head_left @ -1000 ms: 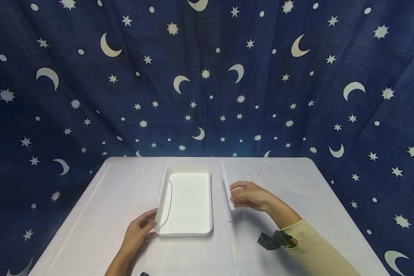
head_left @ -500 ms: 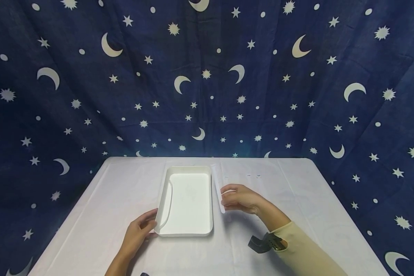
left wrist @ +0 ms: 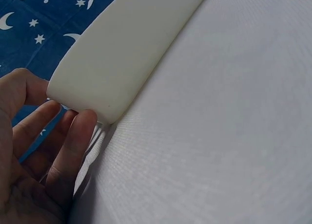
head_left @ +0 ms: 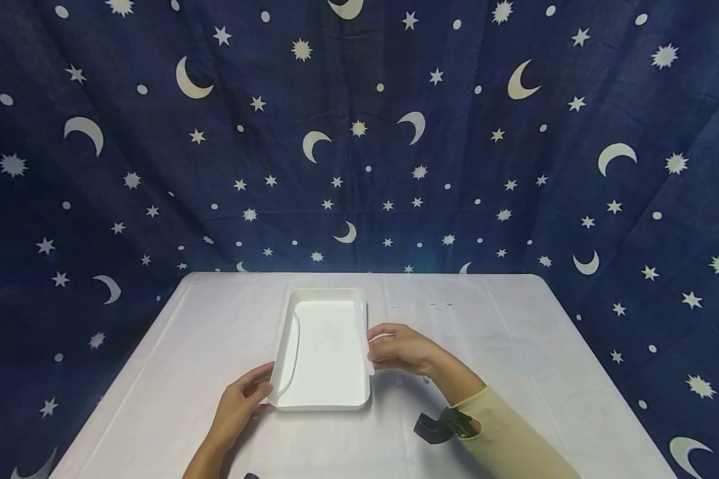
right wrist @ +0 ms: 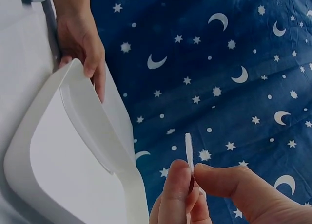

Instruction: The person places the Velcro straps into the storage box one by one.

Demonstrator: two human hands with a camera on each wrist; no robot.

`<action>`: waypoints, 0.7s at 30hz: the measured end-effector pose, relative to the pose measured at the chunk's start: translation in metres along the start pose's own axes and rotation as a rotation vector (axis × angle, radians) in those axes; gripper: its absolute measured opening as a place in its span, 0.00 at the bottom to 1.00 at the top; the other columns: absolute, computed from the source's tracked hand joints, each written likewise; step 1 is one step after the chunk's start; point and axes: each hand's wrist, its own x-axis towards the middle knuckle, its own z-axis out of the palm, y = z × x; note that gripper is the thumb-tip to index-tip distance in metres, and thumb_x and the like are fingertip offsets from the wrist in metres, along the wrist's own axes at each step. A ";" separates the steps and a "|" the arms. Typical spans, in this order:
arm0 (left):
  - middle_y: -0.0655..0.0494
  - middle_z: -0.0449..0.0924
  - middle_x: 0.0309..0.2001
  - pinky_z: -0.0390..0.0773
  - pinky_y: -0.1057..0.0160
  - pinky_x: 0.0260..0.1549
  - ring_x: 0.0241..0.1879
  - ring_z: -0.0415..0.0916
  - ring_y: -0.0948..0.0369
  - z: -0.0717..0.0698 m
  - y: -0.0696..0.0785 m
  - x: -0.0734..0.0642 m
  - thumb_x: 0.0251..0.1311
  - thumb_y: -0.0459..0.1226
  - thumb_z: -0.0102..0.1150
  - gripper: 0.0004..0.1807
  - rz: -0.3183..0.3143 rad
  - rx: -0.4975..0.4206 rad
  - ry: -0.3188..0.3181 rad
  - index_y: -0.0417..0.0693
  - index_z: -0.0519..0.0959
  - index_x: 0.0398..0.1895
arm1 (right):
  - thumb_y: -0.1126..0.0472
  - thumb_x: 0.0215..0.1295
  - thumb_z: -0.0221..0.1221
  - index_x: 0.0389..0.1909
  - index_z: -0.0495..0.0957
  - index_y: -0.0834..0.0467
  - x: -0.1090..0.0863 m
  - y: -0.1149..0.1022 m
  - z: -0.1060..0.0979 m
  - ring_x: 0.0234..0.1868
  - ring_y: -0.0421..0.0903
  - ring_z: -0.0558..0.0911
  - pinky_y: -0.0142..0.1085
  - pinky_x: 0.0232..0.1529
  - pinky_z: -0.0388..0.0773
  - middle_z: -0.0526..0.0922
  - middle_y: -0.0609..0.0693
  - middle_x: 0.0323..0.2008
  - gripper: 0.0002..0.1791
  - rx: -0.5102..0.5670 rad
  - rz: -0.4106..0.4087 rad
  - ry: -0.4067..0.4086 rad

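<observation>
A shallow white rectangular tray (head_left: 329,406) lies on the table, its long side running away from me. My left hand (head_left: 234,406) holds the tray's near left corner, thumb and fingers around it in the left wrist view. Between thumb and fingers, my right hand (head_left: 404,349) pinches a long thin white strip (right wrist: 189,148), seen edge-on in the right wrist view. In the head view this strip overlaps the tray's right wall. A second white strip (head_left: 296,352), bowed into a curve, stands inside the tray along its left wall.
A white cloth covers the table (head_left: 485,372). Small dark marks (head_left: 440,305) show on it at the back right. Behind the table hangs a dark blue curtain (head_left: 359,173) with moons and stars. A black wrist mount (head_left: 446,426) sits on my right forearm.
My right hand has carried the strip leftward from beside the tray to over its right wall. My left hand and the tray have stayed in place.
</observation>
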 end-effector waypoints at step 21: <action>0.42 0.77 0.61 0.88 0.65 0.36 0.55 0.80 0.45 0.000 0.000 0.000 0.61 0.41 0.63 0.26 0.013 0.003 0.005 0.47 0.75 0.63 | 0.74 0.57 0.59 0.54 0.71 0.69 0.018 0.005 0.034 0.30 0.42 0.81 0.36 0.41 0.87 0.81 0.50 0.30 0.21 0.043 0.045 -0.036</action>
